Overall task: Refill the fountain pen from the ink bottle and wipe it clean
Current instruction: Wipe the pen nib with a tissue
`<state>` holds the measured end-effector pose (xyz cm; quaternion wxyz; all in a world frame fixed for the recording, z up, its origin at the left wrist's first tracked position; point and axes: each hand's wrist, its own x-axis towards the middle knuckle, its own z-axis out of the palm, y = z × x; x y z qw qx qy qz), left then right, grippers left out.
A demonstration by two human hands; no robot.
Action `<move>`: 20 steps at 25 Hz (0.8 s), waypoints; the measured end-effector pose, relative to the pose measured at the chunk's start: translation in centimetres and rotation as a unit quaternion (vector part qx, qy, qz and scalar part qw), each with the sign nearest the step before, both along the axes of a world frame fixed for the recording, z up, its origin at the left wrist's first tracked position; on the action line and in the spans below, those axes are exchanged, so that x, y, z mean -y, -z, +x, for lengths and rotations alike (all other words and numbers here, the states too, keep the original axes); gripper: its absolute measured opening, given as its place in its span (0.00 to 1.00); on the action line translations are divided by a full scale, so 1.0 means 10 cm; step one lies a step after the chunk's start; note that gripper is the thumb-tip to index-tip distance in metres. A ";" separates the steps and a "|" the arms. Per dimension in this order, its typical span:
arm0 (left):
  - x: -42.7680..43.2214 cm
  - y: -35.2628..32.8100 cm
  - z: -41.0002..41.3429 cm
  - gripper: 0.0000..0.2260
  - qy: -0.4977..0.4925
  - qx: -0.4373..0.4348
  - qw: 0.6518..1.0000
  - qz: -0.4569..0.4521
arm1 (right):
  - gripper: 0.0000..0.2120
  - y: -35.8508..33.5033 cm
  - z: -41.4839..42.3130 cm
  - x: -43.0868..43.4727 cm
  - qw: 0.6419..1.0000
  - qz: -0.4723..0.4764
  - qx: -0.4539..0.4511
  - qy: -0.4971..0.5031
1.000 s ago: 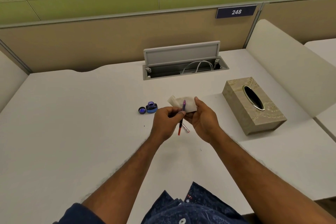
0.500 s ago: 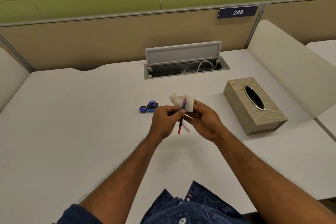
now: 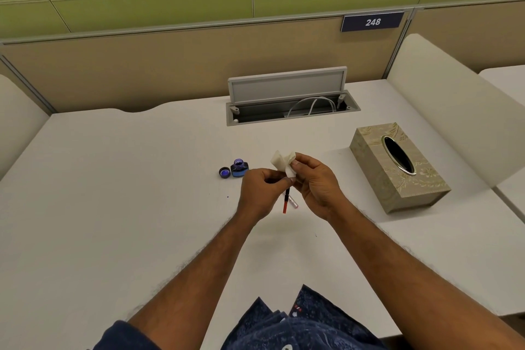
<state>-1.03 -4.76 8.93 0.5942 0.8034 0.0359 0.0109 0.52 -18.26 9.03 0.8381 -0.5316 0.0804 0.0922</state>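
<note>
I see both hands raised together over the middle of the white desk, meeting just this side of the ink bottle. The left hand has its fingers curled in, and thumb and fingertips pinch the fountain pen on its dark upper section. The pen hangs close to upright, its red end pointing down toward the desk without touching it. The right hand pinches a crumpled white tissue between thumb and forefinger. The tissue is wrapped over the pen's top end, so I cannot make out the nib. The other right fingers are loosely bent behind it.

The ink bottle stands open on the desk to the left of the hands, with dark blue ink inside. Its bottle cap lies just beside it on the left, touching or nearly so. A small clear pen piece lies flat on the desk under the hands, partly hidden by the pen. One tiny ink dot marks the surface in front of the bottle.

Well to the right sits a beige patterned tissue box with an oval slot on top. At the back a grey cable hatch stands with its lid up and a white cable looped inside, and a plate reading 248 is on the partition
</note>
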 end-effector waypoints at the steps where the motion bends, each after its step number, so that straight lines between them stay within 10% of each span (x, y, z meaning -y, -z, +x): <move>1: 0.00 0.00 0.00 0.08 0.005 -0.003 1.000 0.001 | 0.09 0.00 0.01 0.00 1.000 -0.003 -0.005 0.005; 20: 0.03 0.00 -0.04 0.11 0.009 -0.011 0.998 0.056 | 0.07 -0.01 0.09 -0.03 1.000 0.006 -0.014 0.020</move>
